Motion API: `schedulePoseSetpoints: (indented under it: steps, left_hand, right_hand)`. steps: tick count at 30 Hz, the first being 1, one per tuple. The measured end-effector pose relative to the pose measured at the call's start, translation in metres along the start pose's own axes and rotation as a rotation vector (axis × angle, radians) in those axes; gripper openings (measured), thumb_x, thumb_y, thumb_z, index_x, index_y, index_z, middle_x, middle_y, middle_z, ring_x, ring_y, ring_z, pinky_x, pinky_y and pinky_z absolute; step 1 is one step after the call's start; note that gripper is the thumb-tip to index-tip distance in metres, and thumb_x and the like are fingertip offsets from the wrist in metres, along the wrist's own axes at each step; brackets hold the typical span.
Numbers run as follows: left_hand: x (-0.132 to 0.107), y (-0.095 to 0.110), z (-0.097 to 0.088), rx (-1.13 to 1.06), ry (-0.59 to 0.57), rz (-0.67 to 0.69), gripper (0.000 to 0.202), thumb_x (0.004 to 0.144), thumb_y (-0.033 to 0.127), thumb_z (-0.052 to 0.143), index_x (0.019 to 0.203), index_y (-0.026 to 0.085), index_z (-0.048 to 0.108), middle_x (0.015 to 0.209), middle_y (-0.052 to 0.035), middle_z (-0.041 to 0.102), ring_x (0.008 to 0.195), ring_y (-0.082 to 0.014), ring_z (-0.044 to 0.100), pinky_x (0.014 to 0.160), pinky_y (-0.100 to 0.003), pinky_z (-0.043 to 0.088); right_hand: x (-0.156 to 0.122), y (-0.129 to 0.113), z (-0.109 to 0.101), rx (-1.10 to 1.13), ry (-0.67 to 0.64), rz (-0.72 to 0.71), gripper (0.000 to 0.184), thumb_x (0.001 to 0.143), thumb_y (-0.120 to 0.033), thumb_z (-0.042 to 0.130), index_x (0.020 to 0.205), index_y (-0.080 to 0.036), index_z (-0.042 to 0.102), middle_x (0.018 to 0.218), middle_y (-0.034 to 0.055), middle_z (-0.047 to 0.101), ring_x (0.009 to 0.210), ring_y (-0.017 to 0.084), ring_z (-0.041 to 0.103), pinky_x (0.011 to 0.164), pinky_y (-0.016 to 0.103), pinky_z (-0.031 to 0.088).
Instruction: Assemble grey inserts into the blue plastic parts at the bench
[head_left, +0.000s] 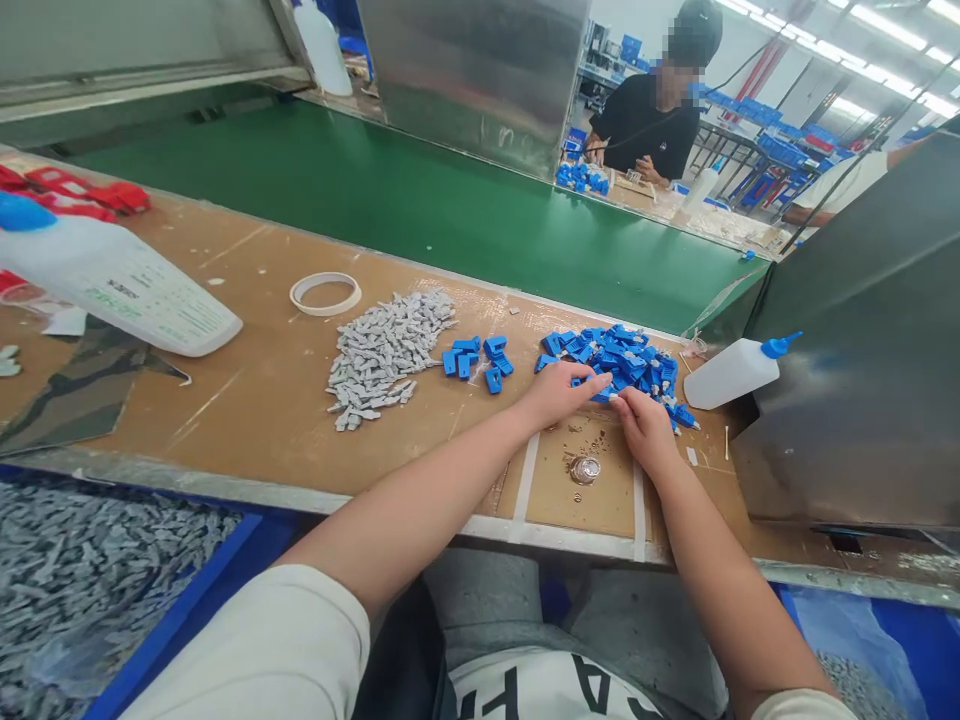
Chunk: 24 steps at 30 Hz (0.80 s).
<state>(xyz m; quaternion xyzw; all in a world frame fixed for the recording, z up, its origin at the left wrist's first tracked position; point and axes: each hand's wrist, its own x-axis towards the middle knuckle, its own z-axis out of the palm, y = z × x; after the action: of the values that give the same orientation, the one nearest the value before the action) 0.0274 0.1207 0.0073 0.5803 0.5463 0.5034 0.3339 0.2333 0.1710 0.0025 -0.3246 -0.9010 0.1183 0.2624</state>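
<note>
My left hand (561, 394) reaches over the front of a pile of small blue plastic parts (634, 358), its fingers closed on one blue plastic part (602, 396). My right hand (646, 424) pinches the other end of that same part, where a pale tip shows. Fingers partly hide the piece. To the left lie several separate blue parts (493, 381) and a heap of small grey plastic pieces (386, 345). Just in front of my hands, a small round shiny container (585, 470) sits on the cardboard, with tiny bits scattered around it.
A roll of tape (325, 294) and a large white bottle (142, 285) are on the left. At right stands a tilted squeeze bottle (733, 374) beside a metal panel (862, 400). Beyond runs a green conveyor belt (420, 220); a person (649, 125) works across it. A blue bin (187, 610) holds grey pieces.
</note>
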Motion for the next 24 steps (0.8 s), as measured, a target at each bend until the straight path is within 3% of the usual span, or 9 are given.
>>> schedulePoseSetpoints:
  steps: [3,6,9,13,18,24]
  left_hand:
    - [0.005,0.0,-0.002,-0.233,0.13,-0.07,0.061,0.095,0.069,0.046,0.075,0.017,0.071,0.06,-0.0003,0.055,0.057,-0.0135,0.049,0.057,-0.028,0.038]
    - [0.009,0.002,0.0,-0.55,0.258,-0.191,0.068,0.095,0.077,0.032,0.086,0.018,0.066,0.06,0.0006,0.049,0.047,-0.0105,0.037,0.047,-0.027,0.03]
    - [0.008,0.006,0.005,-0.728,0.228,-0.248,0.068,0.093,0.079,0.029,0.088,0.019,0.06,0.065,0.0003,0.047,0.047,-0.0102,0.035,0.046,-0.026,0.028]
    - [0.003,0.006,0.009,-0.759,0.125,-0.265,0.055,0.092,0.071,0.039,0.088,0.019,0.059,0.068,0.0003,0.045,0.048,-0.0101,0.034,0.048,-0.026,0.026]
    - [0.002,-0.001,0.011,-0.755,0.098,-0.23,0.038,0.091,0.054,0.046,0.085,0.019,0.059,0.069,0.0001,0.045,0.05,-0.0093,0.034,0.049,-0.026,0.024]
    - [0.001,-0.002,0.014,-0.733,0.105,-0.169,0.034,0.093,0.05,0.047,0.091,0.019,0.06,0.072,0.0004,0.048,0.051,-0.0089,0.035,0.047,-0.024,0.023]
  right_hand:
    - [0.0,-0.006,0.005,0.142,-0.085,-0.06,0.043,0.11,-0.048,0.032,0.084,-0.022,0.054,0.073,0.0029,0.059,0.066,0.017,0.054,0.063,0.027,0.039]
    - [0.002,-0.016,0.014,0.186,-0.164,-0.123,0.038,0.11,-0.043,0.033,0.088,-0.022,0.055,0.079,0.0036,0.06,0.071,0.018,0.055,0.066,0.027,0.04]
    - [0.003,-0.022,0.022,0.243,-0.199,-0.139,0.035,0.109,-0.039,0.034,0.086,-0.022,0.054,0.078,0.0026,0.058,0.072,0.018,0.054,0.068,0.027,0.039]
    - [0.001,-0.022,0.029,0.323,-0.234,-0.149,0.032,0.106,-0.033,0.04,0.079,-0.022,0.051,0.072,0.0004,0.053,0.068,0.016,0.05,0.065,0.026,0.037]
    - [-0.001,-0.018,0.034,0.337,-0.201,-0.151,0.027,0.102,-0.023,0.041,0.076,-0.022,0.047,0.072,0.0,0.052,0.067,0.015,0.048,0.064,0.026,0.034]
    - [-0.002,-0.023,0.029,0.296,-0.178,-0.108,0.031,0.106,-0.031,0.038,0.079,-0.022,0.051,0.074,0.0013,0.055,0.069,0.016,0.052,0.065,0.026,0.038]
